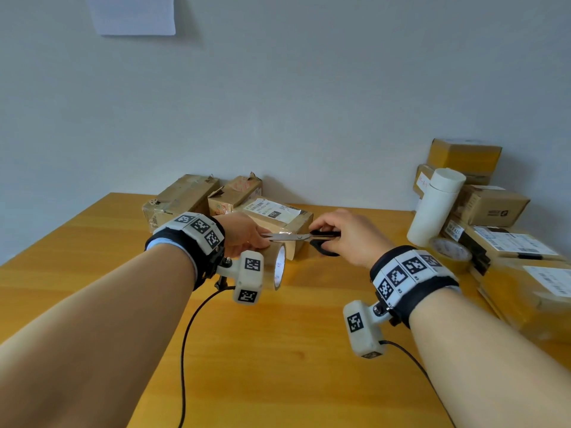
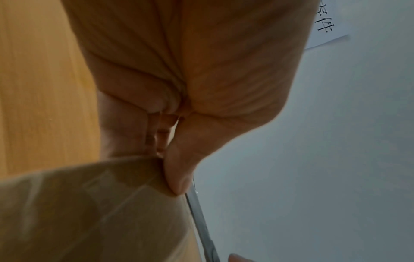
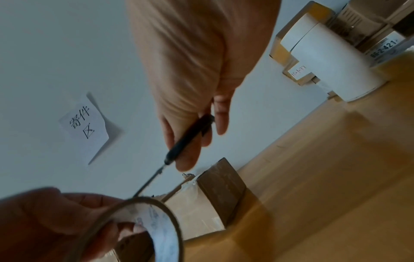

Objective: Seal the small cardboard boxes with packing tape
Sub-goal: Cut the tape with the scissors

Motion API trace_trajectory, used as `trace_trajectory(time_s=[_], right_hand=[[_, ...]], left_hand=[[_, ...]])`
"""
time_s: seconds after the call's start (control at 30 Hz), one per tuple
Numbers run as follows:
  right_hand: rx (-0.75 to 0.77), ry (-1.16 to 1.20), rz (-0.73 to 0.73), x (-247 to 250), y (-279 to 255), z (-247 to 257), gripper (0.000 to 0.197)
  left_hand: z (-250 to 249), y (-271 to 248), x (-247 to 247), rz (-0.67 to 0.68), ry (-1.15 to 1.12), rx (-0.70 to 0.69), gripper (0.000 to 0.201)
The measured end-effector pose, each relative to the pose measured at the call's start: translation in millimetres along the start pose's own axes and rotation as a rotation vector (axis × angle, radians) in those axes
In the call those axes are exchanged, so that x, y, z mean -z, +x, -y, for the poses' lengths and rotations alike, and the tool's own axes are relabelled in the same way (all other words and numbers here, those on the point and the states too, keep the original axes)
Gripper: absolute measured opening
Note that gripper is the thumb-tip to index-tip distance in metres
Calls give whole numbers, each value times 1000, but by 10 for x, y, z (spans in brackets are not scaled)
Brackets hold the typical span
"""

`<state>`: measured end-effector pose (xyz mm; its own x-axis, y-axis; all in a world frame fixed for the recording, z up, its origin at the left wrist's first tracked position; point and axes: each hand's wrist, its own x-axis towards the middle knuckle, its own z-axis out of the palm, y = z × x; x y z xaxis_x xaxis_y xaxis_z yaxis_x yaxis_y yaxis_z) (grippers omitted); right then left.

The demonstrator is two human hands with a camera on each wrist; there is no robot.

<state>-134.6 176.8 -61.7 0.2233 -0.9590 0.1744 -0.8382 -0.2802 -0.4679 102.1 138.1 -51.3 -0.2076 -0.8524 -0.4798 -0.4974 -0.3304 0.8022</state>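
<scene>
A small cardboard box (image 1: 287,225) with a white shipping label lies on the wooden table (image 1: 278,350), with clear tape shining along its near top edge. My left hand (image 1: 247,236) grips a roll of packing tape (image 1: 279,267) just in front of the box; the thumb (image 2: 179,177) presses on the roll (image 2: 89,212). My right hand (image 1: 346,236) holds black-handled scissors (image 1: 321,242). Their blades (image 1: 284,236) point left, over the tape between roll and box. In the right wrist view the scissors (image 3: 190,140) reach toward the roll (image 3: 154,226) beside the box (image 3: 215,200).
Two worn boxes (image 1: 182,199) (image 1: 238,193) stand against the wall behind. At the right sit a stack of boxes (image 1: 491,208), a white cylinder (image 1: 435,208) and a second tape roll (image 1: 451,253). A paper note (image 1: 136,13) hangs on the wall. Wrist camera cables trail over the table.
</scene>
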Motion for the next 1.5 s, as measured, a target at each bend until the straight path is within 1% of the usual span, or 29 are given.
trace_trajectory(time_s=[0.1, 0.17, 0.23, 0.3, 0.37, 0.43, 0.47, 0.5, 0.57, 0.67, 0.73, 0.8, 0.83, 0.9, 0.93, 0.97, 1.0, 1.03, 1.07, 1.1, 1.17, 1.2, 1.27, 1.33, 1.37, 1.5], right_hand=[[35, -38, -15, -26, -1, -21, 40], [45, 5, -47, -18, 10, -20, 40], [22, 80, -99, 22, 34, -32, 39], [-62, 91, -112, 38, 65, -88, 35], [-202, 27, -139, -10, 72, -195, 28], [-355, -29, -196, -96, 47, -323, 22], [-431, -59, -201, -141, 24, -375, 20], [-492, -102, -170, -181, 3, -414, 18], [-566, -208, -22, -267, -13, -486, 20], [-631, -364, 198, -383, 35, -566, 31], [-653, -434, 298, -451, 61, -597, 39], [-641, -467, 330, -484, 92, -610, 40], [-633, -470, 341, -492, 112, -608, 38], [-628, -449, 411, -487, 133, -580, 34], [-627, -432, 422, -472, 130, -538, 28], [-613, -414, 380, -452, 120, -494, 20], [-579, -380, 291, -419, 116, -449, 16], [-529, -308, 167, -388, 116, -401, 16], [-458, -182, 43, -358, 117, -331, 18], [-379, -14, -41, -326, 115, -238, 20], [-252, 326, -94, -260, 96, -3, 23], [-218, 405, -87, -243, 100, 84, 24], [-194, 429, -50, -251, 138, 176, 22], [-227, 385, -32, -284, 168, 189, 13], [-250, 368, -36, -308, 177, 180, 12], [-265, 306, -55, -357, 169, 166, 16]], left_hand=[[-10, 24, 7, -18, 39, 0, 15], [3, 47, 17, -40, 32, -13, 13], [36, 70, 8, -45, -7, -33, 17], [83, 92, -1, -47, -67, -59, 20], [118, 109, -8, -49, -118, -96, 22], [127, 113, -11, -32, -173, -132, 28], [123, 109, -14, -19, -192, -146, 31], [117, 110, -15, -7, -204, -156, 34], [104, 115, -28, 19, -218, -165, 37], [88, 130, -64, 39, -221, -185, 40], [95, 143, -85, 47, -216, -205, 43], [104, 155, -97, 56, -220, -224, 44], [107, 164, -101, 59, -219, -231, 45], [107, 173, -107, 64, -216, -242, 45], [107, 181, -107, 67, -219, -247, 45], [106, 187, -106, 71, -223, -252, 46], [104, 193, -108, 76, -226, -258, 47], [103, 200, -115, 78, -226, -266, 47], [99, 208, -125, 77, -223, -276, 48], [95, 217, -139, 72, -217, -286, 47], [81, 224, -178, 63, -200, -302, 47], [70, 225, -201, 60, -191, -309, 47], [46, 220, -241, 60, -172, -327, 48], [21, 208, -271, 62, -162, -351, 49], [12, 208, -279, 60, -154, -363, 50], [9, 235, -288, 32, -78, -380, 54]])
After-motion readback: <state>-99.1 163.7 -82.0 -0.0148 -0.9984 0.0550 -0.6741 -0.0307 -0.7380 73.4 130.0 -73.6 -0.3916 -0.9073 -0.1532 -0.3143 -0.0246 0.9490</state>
